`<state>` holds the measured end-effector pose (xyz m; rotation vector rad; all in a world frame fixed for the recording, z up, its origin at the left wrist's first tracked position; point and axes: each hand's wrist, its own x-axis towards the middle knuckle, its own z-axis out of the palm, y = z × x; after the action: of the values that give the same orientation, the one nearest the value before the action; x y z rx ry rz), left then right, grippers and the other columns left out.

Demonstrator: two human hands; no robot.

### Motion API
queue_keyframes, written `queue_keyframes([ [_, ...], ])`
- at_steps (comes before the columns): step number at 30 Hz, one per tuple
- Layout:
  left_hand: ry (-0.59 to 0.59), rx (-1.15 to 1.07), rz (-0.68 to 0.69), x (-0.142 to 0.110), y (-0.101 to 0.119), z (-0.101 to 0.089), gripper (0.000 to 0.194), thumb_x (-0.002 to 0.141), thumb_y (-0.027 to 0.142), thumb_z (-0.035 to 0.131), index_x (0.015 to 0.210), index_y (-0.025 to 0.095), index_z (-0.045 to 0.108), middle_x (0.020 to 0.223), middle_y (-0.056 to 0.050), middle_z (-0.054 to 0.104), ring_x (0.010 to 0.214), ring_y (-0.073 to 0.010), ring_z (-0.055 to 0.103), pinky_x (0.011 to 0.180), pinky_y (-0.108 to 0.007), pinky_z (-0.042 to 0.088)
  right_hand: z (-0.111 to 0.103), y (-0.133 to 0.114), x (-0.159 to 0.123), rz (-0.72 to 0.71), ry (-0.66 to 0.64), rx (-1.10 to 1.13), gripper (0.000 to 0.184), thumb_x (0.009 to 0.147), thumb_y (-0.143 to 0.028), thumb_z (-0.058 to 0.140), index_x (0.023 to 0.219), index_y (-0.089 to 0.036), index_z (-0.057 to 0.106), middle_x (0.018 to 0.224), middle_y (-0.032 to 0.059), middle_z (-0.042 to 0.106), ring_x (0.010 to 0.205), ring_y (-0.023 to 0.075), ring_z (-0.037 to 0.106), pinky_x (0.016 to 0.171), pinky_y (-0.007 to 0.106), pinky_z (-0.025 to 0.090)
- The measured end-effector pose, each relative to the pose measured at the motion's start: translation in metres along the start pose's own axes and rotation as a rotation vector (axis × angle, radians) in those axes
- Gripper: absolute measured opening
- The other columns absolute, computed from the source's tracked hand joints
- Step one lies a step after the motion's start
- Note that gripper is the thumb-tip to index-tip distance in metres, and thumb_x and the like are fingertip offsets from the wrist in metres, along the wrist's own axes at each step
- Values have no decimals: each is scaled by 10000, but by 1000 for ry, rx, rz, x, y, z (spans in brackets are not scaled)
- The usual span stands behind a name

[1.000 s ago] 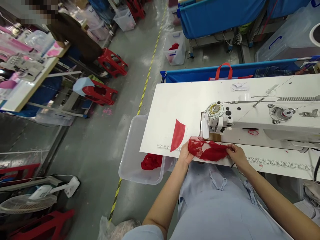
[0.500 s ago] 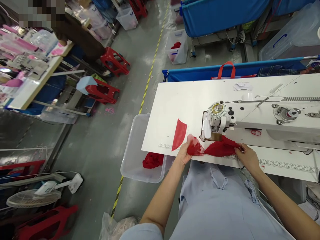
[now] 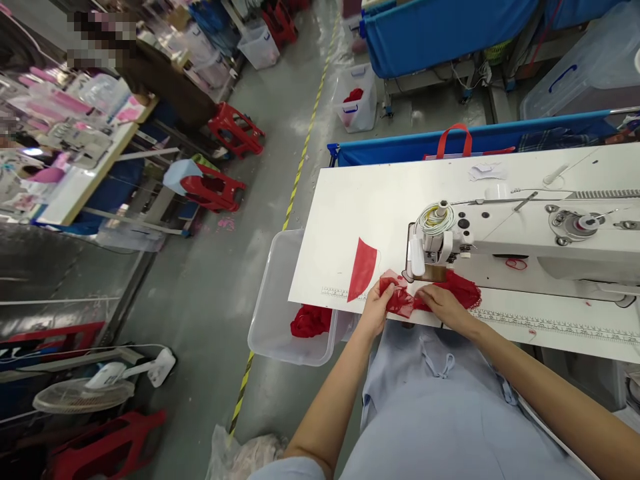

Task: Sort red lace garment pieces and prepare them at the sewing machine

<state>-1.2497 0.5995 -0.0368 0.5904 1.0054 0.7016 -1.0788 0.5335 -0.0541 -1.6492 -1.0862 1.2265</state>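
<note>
At the front edge of the white sewing table, my left hand [image 3: 376,305] is closed on a sheer red fabric piece [image 3: 400,303]. Close beside it, my right hand [image 3: 443,307] pinches the red cloth where the sheer part meets a darker red lace-edged part [image 3: 463,290]. That darker part lies spread to the right, below the head of the sewing machine [image 3: 435,250]. A separate flat red fabric panel [image 3: 363,269] lies on the table to the left of my hands. My right fingertips partly cover the cloth.
A clear plastic bin [image 3: 270,320] with red fabric stands beside the table's left end. A printed ruler [image 3: 540,325] runs along the front edge. A blue cloth trough [image 3: 390,152] lines the back. Across the aisle a person [image 3: 165,80] stands near red stools [image 3: 235,130].
My right hand has moved left from the far end of the dark red cloth to beside my left hand. The left hand keeps its hold. The view has shifted slightly.
</note>
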Motion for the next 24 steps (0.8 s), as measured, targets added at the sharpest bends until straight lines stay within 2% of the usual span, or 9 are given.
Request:
queue_keyframes([
  [2, 104, -153, 11, 3, -3, -2, 342, 659, 358, 857, 886, 186, 668, 818, 0, 716, 739, -126, 667, 750, -261, 543, -10, 4, -10, 26, 83, 74, 380, 830, -556, 599, 632, -232, 585, 622, 7, 602, 601, 183, 541, 571, 303, 446],
  [5, 263, -340, 18, 10, -7, -5, 246, 746, 300, 804, 899, 200, 639, 829, 13, 718, 755, -121, 684, 792, -284, 560, -30, 7, -26, 81, 253, 225, 441, 823, -641, 574, 650, -238, 521, 514, -46, 417, 454, 119, 348, 423, 258, 300],
  [8, 347, -425, 54, 17, -6, -10, 114, 843, 250, 715, 886, 206, 619, 825, 25, 716, 746, -102, 688, 816, -273, 562, -50, 11, -37, 124, 411, 385, 478, 745, -697, 614, 666, -248, 470, 530, -80, 322, 414, 78, 198, 370, 236, 184],
  [12, 356, -460, 71, 20, 4, -18, 31, 911, 233, 626, 898, 205, 631, 829, 20, 721, 772, -99, 688, 836, -256, 553, -71, 18, -51, 167, 545, 514, 477, 649, -631, 716, 638, -248, 432, 571, -75, 349, 419, 66, 224, 357, 225, 213],
  [16, 205, -491, -12, 12, 10, -17, 50, 905, 223, 623, 884, 191, 656, 845, -5, 709, 824, -131, 683, 901, -311, 541, -68, 16, -61, 208, 659, 456, 310, 693, -509, 731, 766, -243, 588, 531, -62, 424, 402, 85, 282, 350, 236, 231],
  [18, 121, -498, -46, 7, 8, -11, 86, 912, 223, 606, 844, 193, 649, 763, 3, 665, 756, -130, 657, 897, -341, 545, -54, 4, -58, 157, 563, 287, 237, 738, -440, 710, 866, -248, 657, 597, -16, 558, 502, 144, 468, 438, 270, 382],
  [20, 49, -498, -58, 4, 5, -5, 122, 921, 225, 588, 810, 201, 635, 671, 23, 588, 647, -108, 594, 865, -336, 550, -36, -13, -48, 39, 312, 111, 194, 771, -434, 673, 846, -256, 688, 839, 46, 696, 789, 230, 619, 681, 348, 505],
  [22, 1, -478, -69, 2, 3, 2, 107, 920, 235, 595, 822, 209, 629, 639, 41, 529, 588, -87, 534, 845, -309, 544, -17, -30, -33, -12, 119, 128, 227, 783, -449, 671, 902, -259, 705, 1019, 62, 719, 977, 268, 627, 860, 400, 493],
  [24, -1, -441, -82, 0, 3, 7, 45, 908, 247, 623, 876, 219, 633, 671, 48, 531, 599, -75, 527, 856, -293, 532, 0, -40, -16, 10, 57, 215, 298, 791, -476, 660, 980, -249, 703, 1074, 69, 718, 1038, 269, 627, 905, 406, 481],
])
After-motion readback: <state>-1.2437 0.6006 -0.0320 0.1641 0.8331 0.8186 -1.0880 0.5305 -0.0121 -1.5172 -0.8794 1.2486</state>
